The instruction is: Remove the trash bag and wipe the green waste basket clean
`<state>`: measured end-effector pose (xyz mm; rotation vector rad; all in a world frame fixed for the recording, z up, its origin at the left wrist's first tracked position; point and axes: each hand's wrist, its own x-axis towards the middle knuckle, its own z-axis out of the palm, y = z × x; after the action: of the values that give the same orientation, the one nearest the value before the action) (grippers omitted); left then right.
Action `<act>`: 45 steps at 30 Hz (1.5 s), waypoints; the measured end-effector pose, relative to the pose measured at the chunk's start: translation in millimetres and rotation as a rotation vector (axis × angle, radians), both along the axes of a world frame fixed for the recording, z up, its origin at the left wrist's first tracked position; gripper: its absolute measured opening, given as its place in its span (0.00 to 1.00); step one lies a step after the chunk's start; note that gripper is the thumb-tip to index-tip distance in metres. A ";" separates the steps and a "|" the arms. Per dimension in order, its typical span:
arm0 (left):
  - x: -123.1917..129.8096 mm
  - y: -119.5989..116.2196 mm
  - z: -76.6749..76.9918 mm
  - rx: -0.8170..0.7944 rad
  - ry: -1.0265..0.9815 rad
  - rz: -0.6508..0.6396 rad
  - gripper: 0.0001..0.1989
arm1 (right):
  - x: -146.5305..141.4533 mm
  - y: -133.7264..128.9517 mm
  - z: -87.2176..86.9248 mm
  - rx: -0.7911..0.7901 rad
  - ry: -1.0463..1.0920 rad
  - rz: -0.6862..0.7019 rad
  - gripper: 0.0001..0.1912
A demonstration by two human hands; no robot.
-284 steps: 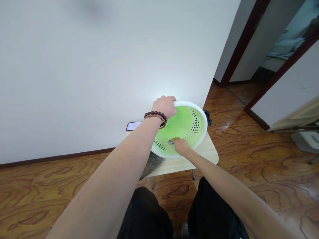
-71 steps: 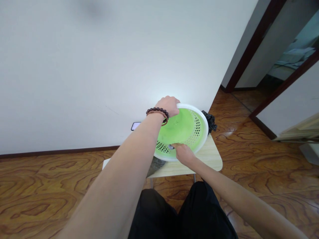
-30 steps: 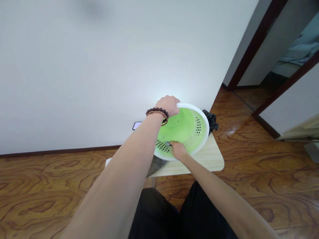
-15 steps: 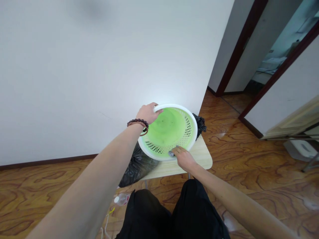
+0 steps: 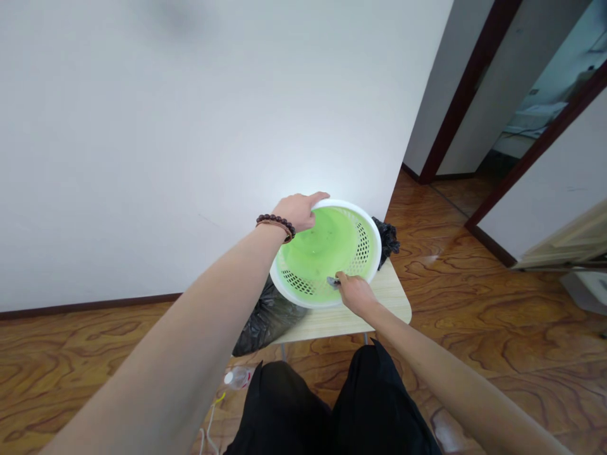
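Observation:
A round plastic basket (image 5: 327,243), green inside with a white rim and rows of holes in its wall, is tilted with its opening toward me. My left hand (image 5: 298,212), with a dark beaded bracelet on the wrist, is closed over the rim at the upper left, one finger stretched along it. My right hand (image 5: 355,292) is at the near side of the basket, fingers pinched on a small grey crumpled piece (image 5: 333,282) against the inner wall. What that piece is made of cannot be made out.
Under the basket is a small pale wooden table (image 5: 386,297). Black plastic bags (image 5: 268,319) lie at its left and right. A clear bottle (image 5: 238,378) with a white cap stands or lies on the floor near my knees. A white wall (image 5: 190,126) rises behind; a doorway opens at right.
My left hand has shifted along the rim, one finger now stretched out over it. My right hand has moved slightly with the grey piece, which sits a little higher on the inner wall.

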<state>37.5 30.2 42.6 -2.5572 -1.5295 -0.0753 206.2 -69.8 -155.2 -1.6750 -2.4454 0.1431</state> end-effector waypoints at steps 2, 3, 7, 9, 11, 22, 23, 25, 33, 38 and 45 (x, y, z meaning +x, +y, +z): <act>-0.7 5.7 -4.0 -0.042 -0.066 -0.004 0.24 | 0.7 8.5 -1.4 -0.046 0.058 0.006 0.11; -1.1 7.7 -5.9 -0.052 -0.085 -0.014 0.24 | 1.1 13.9 -1.4 -0.069 0.101 0.005 0.11; -1.3 11.0 -10.2 -0.053 -0.058 0.006 0.24 | -1.0 42.6 4.7 -0.046 0.258 -0.025 0.11; -0.7 11.1 -10.5 -0.055 -0.042 0.014 0.25 | -5.6 57.6 8.1 0.028 0.263 -0.020 0.12; -0.2 11.0 -10.6 -0.064 -0.039 0.019 0.26 | -11.8 69.7 7.1 0.072 0.207 0.023 0.14; 1.9 9.8 -12.6 -0.058 -0.055 0.044 0.27 | -37.2 67.9 -15.4 -0.216 -0.121 0.189 0.23; 2.1 9.9 -12.5 -0.057 -0.052 0.050 0.27 | -36.7 63.1 -11.2 -0.214 -0.130 0.209 0.23; 2.4 10.3 -12.4 -0.057 -0.054 0.057 0.27 | -33.2 49.7 -1.8 -0.200 -0.137 0.258 0.23; 2.5 14.1 -15.3 -0.053 -0.058 0.054 0.25 | -5.8 -13.9 23.7 -0.159 -0.089 0.363 0.22; 1.9 13.0 -14.7 -0.023 -0.059 0.039 0.23 | 0.5 6.2 24.5 -0.180 -0.005 0.256 0.26; 3.1 9.4 -11.7 -0.042 -0.033 0.118 0.21 | -24.9 58.6 -8.3 -0.174 0.041 0.090 0.25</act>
<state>40.6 39.7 31.0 -2.5030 -1.7077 -0.0722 181.3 -11.2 -163.5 -1.6093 -2.5432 0.4083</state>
